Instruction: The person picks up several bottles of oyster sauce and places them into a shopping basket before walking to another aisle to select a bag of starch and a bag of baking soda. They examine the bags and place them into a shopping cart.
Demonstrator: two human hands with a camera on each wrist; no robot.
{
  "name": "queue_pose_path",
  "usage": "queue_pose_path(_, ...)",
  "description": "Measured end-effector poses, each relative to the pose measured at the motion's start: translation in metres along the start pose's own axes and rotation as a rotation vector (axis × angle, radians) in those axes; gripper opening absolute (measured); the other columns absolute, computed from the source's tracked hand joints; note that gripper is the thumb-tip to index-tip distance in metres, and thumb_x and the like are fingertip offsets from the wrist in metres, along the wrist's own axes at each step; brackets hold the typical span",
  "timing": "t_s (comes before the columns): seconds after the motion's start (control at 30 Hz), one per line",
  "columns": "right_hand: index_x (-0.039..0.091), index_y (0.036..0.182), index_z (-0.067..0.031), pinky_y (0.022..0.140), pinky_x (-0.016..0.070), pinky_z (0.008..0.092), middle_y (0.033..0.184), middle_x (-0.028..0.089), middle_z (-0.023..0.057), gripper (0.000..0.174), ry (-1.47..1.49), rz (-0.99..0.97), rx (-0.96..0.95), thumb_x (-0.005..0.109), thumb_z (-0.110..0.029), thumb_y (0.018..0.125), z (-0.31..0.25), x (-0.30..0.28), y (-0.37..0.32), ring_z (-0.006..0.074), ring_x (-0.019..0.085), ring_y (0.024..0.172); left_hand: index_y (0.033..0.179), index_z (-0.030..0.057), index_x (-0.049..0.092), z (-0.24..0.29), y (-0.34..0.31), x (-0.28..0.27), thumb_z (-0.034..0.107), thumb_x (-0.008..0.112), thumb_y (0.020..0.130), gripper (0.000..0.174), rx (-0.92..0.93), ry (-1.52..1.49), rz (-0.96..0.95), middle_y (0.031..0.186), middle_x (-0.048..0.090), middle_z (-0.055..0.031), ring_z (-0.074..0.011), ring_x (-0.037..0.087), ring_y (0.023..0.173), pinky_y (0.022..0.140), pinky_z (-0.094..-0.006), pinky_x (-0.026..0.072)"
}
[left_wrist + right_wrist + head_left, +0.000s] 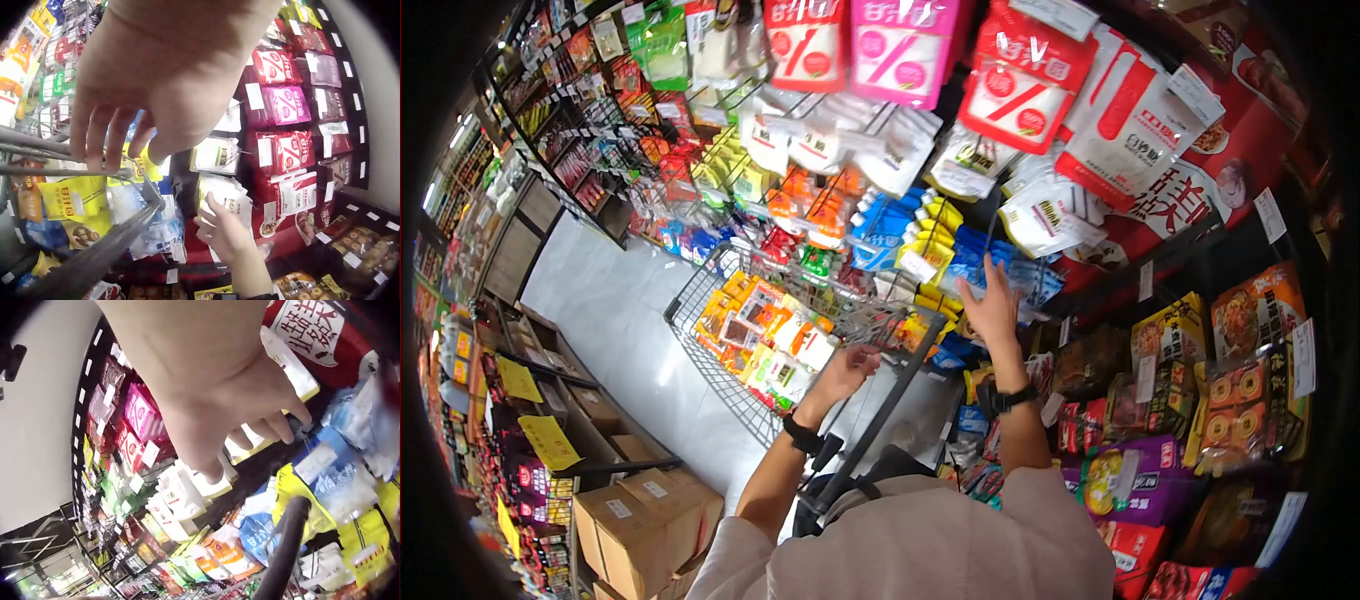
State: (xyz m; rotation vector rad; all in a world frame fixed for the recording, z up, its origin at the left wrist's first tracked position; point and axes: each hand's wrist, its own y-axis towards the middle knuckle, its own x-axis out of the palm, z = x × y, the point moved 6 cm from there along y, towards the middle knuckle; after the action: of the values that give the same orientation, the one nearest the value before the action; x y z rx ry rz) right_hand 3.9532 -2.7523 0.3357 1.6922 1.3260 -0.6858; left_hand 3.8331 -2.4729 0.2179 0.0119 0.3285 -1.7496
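Note:
My right hand (pixel 992 308) reaches toward the hanging pouches with its fingers spread and nothing in them. Close to its fingertips hang white pouches (pixel 1040 222), with yellow-and-blue pouches (pixel 935 238) just left of it. In the right wrist view, the fingers of that hand (pixel 219 419) overlap white pouches (pixel 250 444) on the rack. My left hand (pixel 847 375) is beside the shopping cart's handle (pixel 900 385), fingers loosely bent and holding nothing. The left wrist view has that hand (pixel 144 87) above the cart's bars, its fingers hanging down. Orange and white packets (pixel 750 318) lie inside the cart.
Red (pixel 1025 80) and pink pouches (pixel 898 50) hang higher up. Boxed and bagged foods, among them a purple pack (pixel 1135 480), fill the shelves at right. Cardboard boxes (pixel 645 520) stand at lower left. Grey aisle floor (pixel 605 300) runs left of the cart.

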Motion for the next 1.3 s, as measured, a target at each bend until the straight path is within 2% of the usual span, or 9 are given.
queue_pose_path(0.13,0.051,0.141,0.0034,0.107,0.0448,0.0426,0.142,0.053,0.0297,0.072,0.215,-0.127,0.017,0.072,-0.042,0.090,-0.035,0.038,-0.120,0.0422,0.053,0.131,0.118,0.0012,0.064,-0.059,-0.070,-0.049,0.028,0.066,0.099,0.033,0.019,0.102,0.005,0.095,0.072,-0.0113,-0.0185,0.069,0.083,0.076,-0.0333,0.0540)
queue_pose_path(0.23,0.052,0.141,0.0026,0.106,0.0455,0.0451,0.135,0.059,0.0287,0.070,0.129,-0.186,0.135,0.072,-0.042,0.091,-0.064,0.065,-0.199,0.0417,0.057,0.126,0.117,0.0017,0.065,-0.093,-0.128,-0.087,0.026,0.065,0.100,0.029,0.031,0.056,0.027,0.095,0.072,-0.0086,-0.0154,0.068,0.080,0.074,-0.0314,0.0538)
queue_pose_path(0.4,0.047,0.145,0.0009,0.114,0.0370,0.0466,0.149,0.045,0.0314,0.075,0.060,-0.243,0.084,0.069,-0.047,0.092,-0.136,0.115,-0.274,0.0446,0.045,0.138,0.116,-0.0007,0.065,-0.126,-0.223,-0.158,0.017,0.065,0.101,0.023,0.033,-0.135,0.033,0.091,0.071,-0.0054,-0.0103,0.065,0.080,0.074,-0.0269,0.0526)
queue_pose_path(0.5,0.048,0.146,-0.0014,0.114,0.0370,0.0475,0.149,0.045,0.0311,0.073,0.119,-0.251,0.070,0.069,-0.047,0.092,-0.183,0.133,-0.284,0.0451,0.044,0.138,0.115,-0.0016,0.066,-0.146,-0.259,-0.202,0.017,0.064,0.101,0.024,0.017,-0.232,0.065,0.092,0.071,-0.0058,-0.0107,0.066,0.083,0.076,-0.0265,0.0529)
queue_pose_path(0.63,0.054,0.141,-0.0023,0.105,0.0461,0.0484,0.134,0.060,0.0279,0.068,0.220,-0.356,0.119,0.069,-0.047,0.092,-0.251,0.149,-0.277,0.0429,0.057,0.126,0.115,-0.0025,0.066,-0.157,-0.292,-0.259,0.017,0.063,0.102,0.023,0.010,-0.269,0.149,0.092,0.072,-0.0061,-0.0115,0.067,0.085,0.078,-0.0265,0.0535)
queue_pose_path(0.67,0.058,0.137,-0.0013,0.099,0.0506,0.0450,0.126,0.067,0.0248,0.065,0.270,-0.243,0.011,0.071,-0.046,0.092,-0.252,0.167,-0.274,0.0379,0.064,0.118,0.115,-0.0034,0.065,-0.151,-0.300,-0.273,0.017,0.062,0.102,0.024,-0.010,-0.253,0.174,0.093,0.072,-0.0069,-0.0121,0.068,0.086,0.080,-0.0266,0.0538)
queue_pose_path(0.83,0.060,0.134,-0.0007,0.091,0.0537,0.0391,0.123,0.069,0.0208,0.061,0.519,-0.467,0.170,0.074,-0.042,0.091,-0.290,0.236,-0.255,0.0290,0.069,0.110,0.116,-0.0034,0.065,-0.151,-0.328,-0.322,0.016,0.061,0.103,0.024,-0.019,-0.214,0.260,0.094,0.073,-0.0081,-0.0133,0.068,0.087,0.081,-0.0271,0.0541)
queue_pose_path(1.0,0.066,0.124,0.0014,0.080,0.0552,0.0351,0.104,0.074,0.0160,0.053,0.479,-0.591,0.191,0.075,-0.040,0.091,-0.317,0.308,-0.235,0.0237,0.071,0.095,0.115,-0.0040,0.064,-0.153,-0.343,-0.367,0.014,0.060,0.103,0.023,-0.072,-0.201,0.329,0.093,0.072,-0.0078,-0.0132,0.067,0.088,0.082,-0.0276,0.0539)
queue_pose_path(1.3,0.068,0.121,0.0002,0.077,0.0533,0.0317,0.097,0.073,0.0098,0.046,0.581,-0.598,0.292,0.073,-0.037,0.093,-0.296,0.422,-0.186,0.0171,0.070,0.088,0.116,-0.0051,0.064,-0.181,-0.299,-0.414,0.012,0.061,0.102,0.023,-0.198,-0.160,0.259,0.096,0.072,-0.0096,-0.0140,0.068,0.090,0.084,-0.0272,0.0548)
